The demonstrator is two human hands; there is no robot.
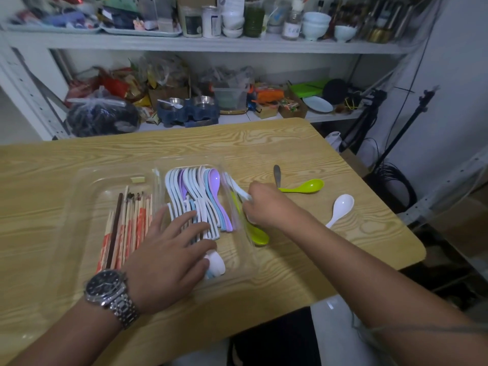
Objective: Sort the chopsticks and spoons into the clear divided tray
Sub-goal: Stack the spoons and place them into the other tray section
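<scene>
Your left hand (171, 249) lies flat and unclenched on the row of white, blue and purple plastic spoons (195, 196) in the right compartment of the clear divided plastic tray (87, 180); the paper-wrapped wooden chopsticks (126, 228) fill its left one. Your right hand (264, 204) pinches a white plastic spoon (239, 190) at the tray's right wall. Push it in carelessly and the packed row could topple. A lime-green spoon (303, 186) and another white one (340, 210) wait on the wood-grain desk (264, 143).
</scene>
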